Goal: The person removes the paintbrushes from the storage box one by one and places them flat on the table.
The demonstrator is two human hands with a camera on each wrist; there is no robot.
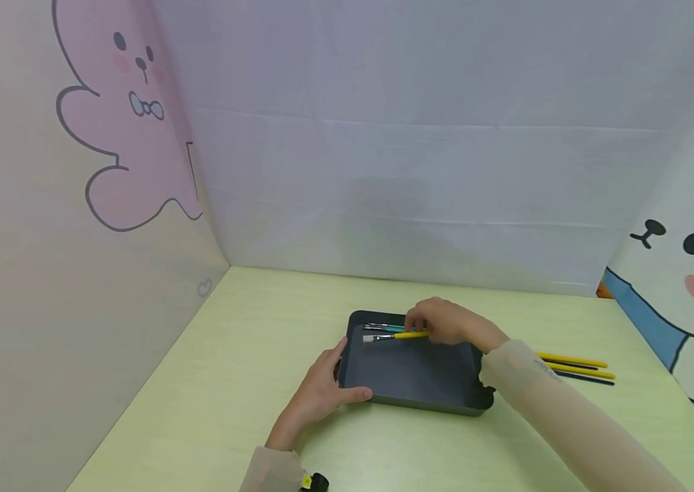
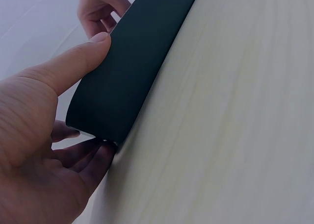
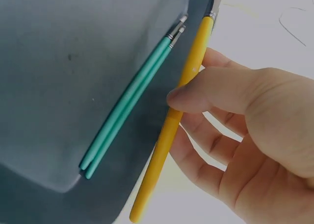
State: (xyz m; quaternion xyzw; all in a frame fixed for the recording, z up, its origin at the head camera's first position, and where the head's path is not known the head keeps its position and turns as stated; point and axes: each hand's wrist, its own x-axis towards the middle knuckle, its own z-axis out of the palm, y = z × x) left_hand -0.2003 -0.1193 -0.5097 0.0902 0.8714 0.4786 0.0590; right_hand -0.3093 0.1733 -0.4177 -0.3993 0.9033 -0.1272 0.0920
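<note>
A dark grey rectangular tray (image 1: 408, 374) lies on the table. My left hand (image 1: 322, 383) holds it by the near left corner; in the left wrist view the thumb (image 2: 88, 57) presses the outer wall and the fingers bend round the corner. Over the far part of the tray, my right hand (image 1: 454, 322) pinches a yellow-handled paintbrush (image 3: 169, 123) between thumb and fingers, its flat pale bristles pointing left in the head view. Two thin green paintbrushes (image 3: 130, 104) lie side by side in the tray along its far edge.
To the right of the tray, partly behind the right sleeve (image 1: 544, 396), several brush handles lie on the pale table (image 1: 248, 328), yellow ones (image 1: 577, 360) and dark ones (image 1: 589, 378). Hanging sheets with cartoon animals border the table at the back and sides.
</note>
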